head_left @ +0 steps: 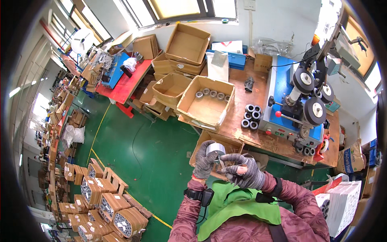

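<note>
My left hand (204, 162), in a grey knitted glove, is closed round a short silver cylinder (215, 148), held upright above an open box on the floor side of the bench. My right hand (249, 174), gloved alike with a fingertip bare, is just beside it. Its fingers pinch a thin pale strip (222, 163) by the cylinder's lower edge; whether the strip is joined to the cylinder I cannot tell. Below my hands is a cardboard box (200, 142). On the bench, several metal rings (250, 117) stand in a cluster, and more lie in a large carton (205, 105).
A blue machine (278, 86) with black wheels (313, 111) and a red-knobbed lever (279, 114) stands on the wooden bench (242, 135). Empty cartons (187, 42) are stacked behind. A red table (125, 90) is at the far left; packed bundles (129, 222) sit on the green floor.
</note>
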The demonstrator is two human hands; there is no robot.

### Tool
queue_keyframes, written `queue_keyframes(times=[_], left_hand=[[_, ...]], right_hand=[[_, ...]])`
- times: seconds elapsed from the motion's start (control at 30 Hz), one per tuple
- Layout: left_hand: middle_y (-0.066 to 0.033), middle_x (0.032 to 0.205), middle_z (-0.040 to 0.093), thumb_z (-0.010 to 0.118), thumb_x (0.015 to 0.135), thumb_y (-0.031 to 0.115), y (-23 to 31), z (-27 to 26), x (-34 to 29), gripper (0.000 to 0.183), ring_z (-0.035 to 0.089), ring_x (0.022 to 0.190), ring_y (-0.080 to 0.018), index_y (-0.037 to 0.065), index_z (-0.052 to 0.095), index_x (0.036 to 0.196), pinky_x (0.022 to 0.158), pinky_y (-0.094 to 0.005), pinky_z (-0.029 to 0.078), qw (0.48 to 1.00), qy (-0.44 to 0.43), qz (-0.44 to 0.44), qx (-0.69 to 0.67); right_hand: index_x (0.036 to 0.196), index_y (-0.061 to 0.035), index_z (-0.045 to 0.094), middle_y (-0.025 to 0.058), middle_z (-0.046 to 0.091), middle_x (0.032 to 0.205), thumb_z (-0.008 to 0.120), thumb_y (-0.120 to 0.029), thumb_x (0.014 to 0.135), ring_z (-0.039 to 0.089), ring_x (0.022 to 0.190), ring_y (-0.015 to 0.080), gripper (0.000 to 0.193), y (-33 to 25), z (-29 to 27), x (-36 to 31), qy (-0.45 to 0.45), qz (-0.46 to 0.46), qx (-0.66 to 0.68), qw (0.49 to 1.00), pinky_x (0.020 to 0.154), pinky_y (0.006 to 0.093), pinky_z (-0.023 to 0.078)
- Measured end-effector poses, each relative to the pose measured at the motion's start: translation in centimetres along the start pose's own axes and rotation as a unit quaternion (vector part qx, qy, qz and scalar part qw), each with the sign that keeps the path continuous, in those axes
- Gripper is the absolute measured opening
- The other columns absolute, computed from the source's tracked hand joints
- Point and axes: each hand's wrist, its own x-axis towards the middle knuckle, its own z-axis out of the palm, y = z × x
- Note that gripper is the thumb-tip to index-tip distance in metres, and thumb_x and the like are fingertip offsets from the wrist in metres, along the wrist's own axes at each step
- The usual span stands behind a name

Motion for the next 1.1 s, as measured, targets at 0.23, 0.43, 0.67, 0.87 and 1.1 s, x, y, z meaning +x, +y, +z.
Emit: queue_keyframes(times=[0.23, 0.43, 0.67, 0.87, 1.1], left_hand=[[-0.0079, 0.093, 0.055, 0.073, 0.070, 0.028, 0.8, -0.2, 0.0, 0.053, 0.057, 0.083, -0.0163, 0.002, 0.049, 0.109, 0.070, -0.0276, 0.050, 1.000, 0.010, 0.021, 0.017], [-0.0067, 0.092, 0.055, 0.076, 0.068, 0.033, 0.2, 0.2, 0.3, 0.055, 0.057, 0.081, -0.0153, 0.003, 0.050, 0.107, 0.069, -0.0272, 0.050, 0.993, 0.041, 0.069, 0.084], [-0.0048, 0.094, 0.051, 0.072, 0.070, 0.043, -1.2, 1.1, 0.9, 0.057, 0.052, 0.084, -0.0140, 0.003, 0.050, 0.104, 0.071, -0.0265, 0.046, 0.970, 0.119, 0.131, 0.167], [-0.0040, 0.091, 0.045, 0.068, 0.067, 0.055, -2.7, 1.1, 0.8, 0.067, 0.048, 0.083, -0.0133, 0.003, 0.045, 0.101, 0.071, -0.0270, 0.044, 0.957, 0.120, 0.164, 0.210], [-0.0031, 0.091, 0.045, 0.068, 0.064, 0.060, 0.0, 2.4, -1.0, 0.070, 0.048, 0.083, -0.0128, 0.004, 0.045, 0.100, 0.071, -0.0270, 0.044, 0.975, 0.041, 0.109, 0.189]], right_hand=[[0.090, -0.0092, 0.065, 0.0073, 0.063, 0.089, 0.065, -0.005, 0.073, 0.062, 0.069, 0.0193, 0.017, 0.5, 1.3, 0.1, -0.063, 0.004, 0.012, 0.998, 0.059, 0.0289, 0.051], [0.090, -0.0067, 0.064, 0.0070, 0.060, 0.083, 0.064, -0.007, 0.074, 0.062, 0.067, 0.0212, 0.015, 0.7, 1.5, 0.1, -0.103, 0.067, 0.024, 0.992, 0.059, 0.0296, 0.051], [0.088, -0.0059, 0.066, 0.0074, 0.058, 0.076, 0.064, -0.008, 0.076, 0.057, 0.064, 0.0198, 0.012, 1.1, 1.1, 0.3, -0.061, 0.107, 0.063, 0.990, 0.059, 0.0282, 0.047], [0.089, -0.0018, 0.066, 0.0072, 0.062, 0.084, 0.055, -0.018, 0.086, 0.056, 0.077, 0.0164, 0.020, 2.8, -2.0, 3.1, 0.002, 0.104, 0.113, 0.988, 0.070, 0.0283, 0.046], [0.091, -0.0017, 0.064, 0.0031, 0.060, 0.076, 0.052, -0.019, 0.089, 0.056, 0.073, 0.0158, 0.021, 4.1, -3.9, 5.6, -0.013, 0.293, 0.192, 0.937, 0.072, 0.0273, 0.045]])
